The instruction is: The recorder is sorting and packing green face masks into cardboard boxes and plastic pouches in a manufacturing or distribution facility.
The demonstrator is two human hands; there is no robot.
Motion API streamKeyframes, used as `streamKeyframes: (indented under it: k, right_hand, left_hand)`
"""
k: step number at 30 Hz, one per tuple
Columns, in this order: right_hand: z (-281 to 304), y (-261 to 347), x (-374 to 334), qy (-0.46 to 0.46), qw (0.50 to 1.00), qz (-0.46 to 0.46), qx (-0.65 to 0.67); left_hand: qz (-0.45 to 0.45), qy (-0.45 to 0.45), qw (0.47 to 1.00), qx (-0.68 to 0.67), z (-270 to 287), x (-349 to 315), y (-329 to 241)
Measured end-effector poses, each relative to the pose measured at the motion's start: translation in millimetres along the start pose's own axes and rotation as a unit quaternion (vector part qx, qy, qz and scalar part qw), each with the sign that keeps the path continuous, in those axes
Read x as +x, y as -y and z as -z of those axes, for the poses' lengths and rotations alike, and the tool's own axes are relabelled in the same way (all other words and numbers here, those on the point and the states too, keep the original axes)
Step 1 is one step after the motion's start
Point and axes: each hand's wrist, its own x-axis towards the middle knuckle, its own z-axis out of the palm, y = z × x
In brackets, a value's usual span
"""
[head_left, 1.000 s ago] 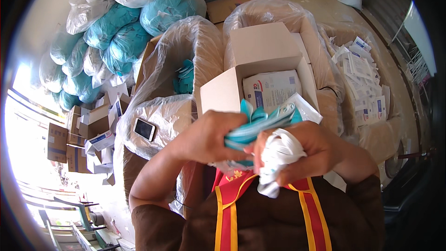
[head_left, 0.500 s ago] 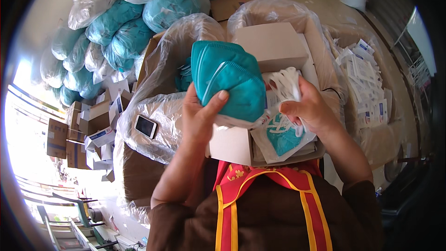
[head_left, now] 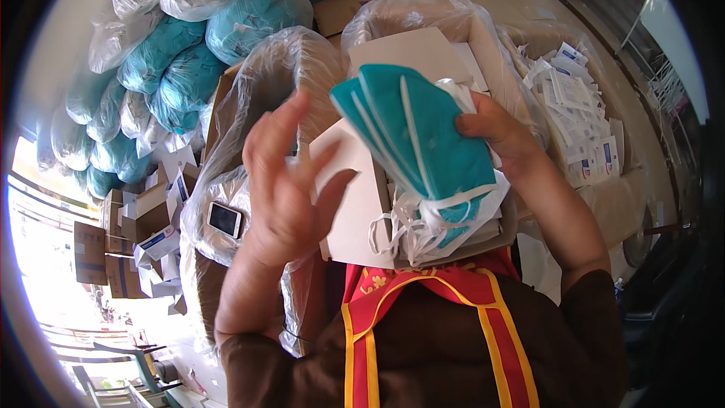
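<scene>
Teal folded face masks (head_left: 430, 136) fan out in a stack, held at their right side by my right hand (head_left: 500, 134), its thumb pressed on the outer one. White elastic straps (head_left: 408, 230) dangle below the stack in a tangle. An opened pale cardboard box (head_left: 355, 215) lies beneath, up against my apron; more masks and white packaging show inside it, partly covered by the hanging straps. To the left of the masks, my left hand (head_left: 283, 189) is raised and holds nothing. Its fingers are spread and a little blurred.
A plastic-lined carton (head_left: 249, 106) stands at left, with a white phone (head_left: 225, 219) on its plastic. Another carton (head_left: 521, 53) at right holds flat white packets (head_left: 578, 106). Bags of teal items (head_left: 181, 75) pile up at far left, above several opened small boxes (head_left: 155, 211).
My left hand has let go of the masks and moved left, its fingers opening. My right hand now grips the stack, which has tilted, with its straps hanging down.
</scene>
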Motion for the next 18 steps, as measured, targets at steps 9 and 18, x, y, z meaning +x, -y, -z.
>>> streamKeyframes:
  k: [9,18]
  right_hand:
    - [-43.4,-15.9,-1.8,-0.064,0.991,-0.041,0.106]
    - [-49.5,-23.3,-55.2,0.091,0.976,-0.13,-0.147]
  left_hand:
    - [-0.175,0.17,0.965,0.092,5.6,45.2,3.9]
    - [-0.047,0.217,0.966,0.132,3.7,39.3,14.7]
